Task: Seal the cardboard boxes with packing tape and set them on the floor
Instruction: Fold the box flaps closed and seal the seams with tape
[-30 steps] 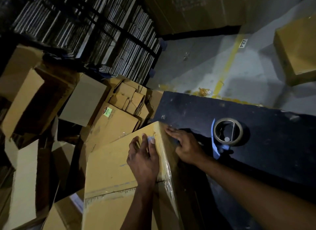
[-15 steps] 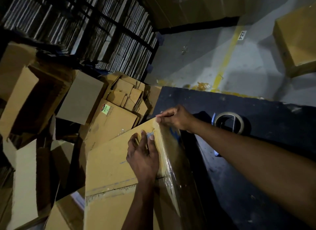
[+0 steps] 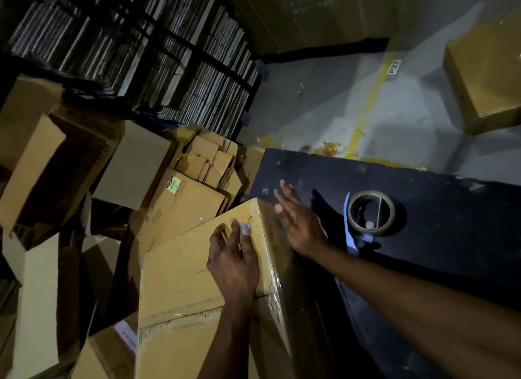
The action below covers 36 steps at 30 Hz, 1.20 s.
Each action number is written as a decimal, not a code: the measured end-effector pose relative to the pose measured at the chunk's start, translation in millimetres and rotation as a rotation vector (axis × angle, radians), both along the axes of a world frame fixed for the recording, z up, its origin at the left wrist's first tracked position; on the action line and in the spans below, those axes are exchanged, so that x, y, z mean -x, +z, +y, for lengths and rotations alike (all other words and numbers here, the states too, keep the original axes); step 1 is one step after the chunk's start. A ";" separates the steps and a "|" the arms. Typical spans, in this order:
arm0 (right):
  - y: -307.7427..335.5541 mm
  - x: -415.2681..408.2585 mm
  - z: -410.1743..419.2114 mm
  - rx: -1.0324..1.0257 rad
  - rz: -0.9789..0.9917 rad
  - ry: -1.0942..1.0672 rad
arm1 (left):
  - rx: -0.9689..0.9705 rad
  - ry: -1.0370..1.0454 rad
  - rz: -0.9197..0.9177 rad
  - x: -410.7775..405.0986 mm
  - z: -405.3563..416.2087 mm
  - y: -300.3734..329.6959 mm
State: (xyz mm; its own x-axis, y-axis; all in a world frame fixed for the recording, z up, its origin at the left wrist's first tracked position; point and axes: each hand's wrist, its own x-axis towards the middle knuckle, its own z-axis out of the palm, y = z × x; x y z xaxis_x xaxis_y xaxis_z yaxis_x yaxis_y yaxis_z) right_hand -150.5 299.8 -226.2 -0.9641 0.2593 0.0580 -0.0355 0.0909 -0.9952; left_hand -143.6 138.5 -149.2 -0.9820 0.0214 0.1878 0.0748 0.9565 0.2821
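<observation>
Cardboard box (image 3: 180,271) under left fingers (image 3: 245,229)

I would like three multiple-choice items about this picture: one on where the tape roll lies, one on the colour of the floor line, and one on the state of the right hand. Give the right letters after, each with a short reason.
1. Where does the tape roll lie?
A. on the dark table
B. on top of the box
C. on the floor

2. What colour is the line painted on the floor?
A. red
B. yellow
C. white

3. How is the right hand?
A. curled round the tape roll
B. fingers straight, at the box's far corner
C. closed in a fist on the table

Answers:
1. A: the tape roll lies flat on the dark table, right of the box.
2. B: the floor line beside the P27 label is yellow.
3. B: the right hand shows straight fingers and holds nothing, while the left hand rests on the box top.
</observation>
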 end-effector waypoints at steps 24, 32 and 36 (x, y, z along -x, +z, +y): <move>22.7 -21.3 -21.5 -0.405 -0.043 0.474 | -0.071 -0.134 -0.107 -60.3 -11.1 47.9; 30.3 -72.9 -11.0 -0.286 0.059 0.718 | -0.144 -0.258 -0.268 -155.2 -41.8 49.4; -22.6 -107.0 -2.5 -0.386 -0.020 0.735 | 0.148 -0.502 -0.344 -170.5 -55.9 33.3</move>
